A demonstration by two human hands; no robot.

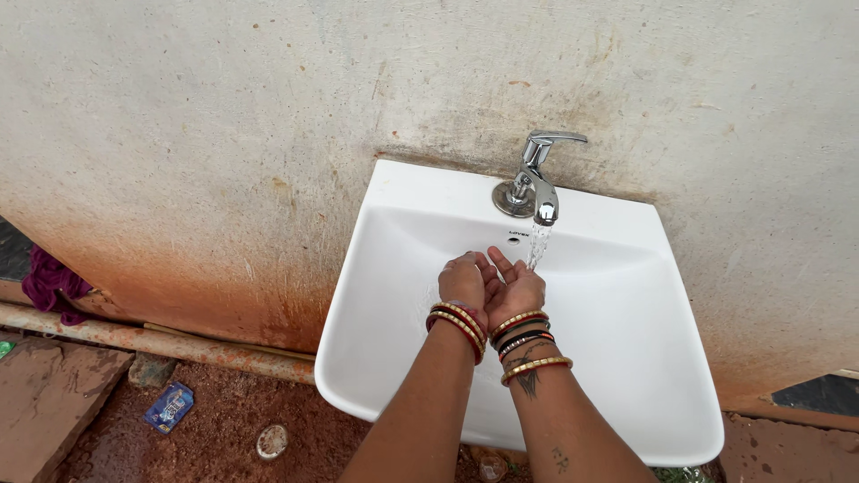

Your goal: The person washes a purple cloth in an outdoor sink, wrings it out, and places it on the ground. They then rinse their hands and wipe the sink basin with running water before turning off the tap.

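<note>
Over the white ceramic wall-mounted basin (626,358), left hand (463,280) and right hand (516,288) pressed together, heels touching, fingers loosely curled into a shallow cup, clasping nothing solid. Just beside the right hand's fingertips, a thin stream of water (538,246) falling from the chrome lever tap (537,179), fixed at the middle of the basin's back ledge. Both hands well inside the bowl, near its back slope, apart from the side walls; plenty of open room toward the right rim and the front rim. Stacks of red, gold and black bangles (459,324) on the left wrist, more of the same on the right wrist, forearms crossing the front edge of the basin. Behind, a stained pale plaster wall (224,134), reddish toward its foot. Below left, a rusty pipe (161,342) along the wall's base, wet red earth (215,429), a small blue wrapper (169,406), a purple cloth (49,282) at the far left edge.
</note>
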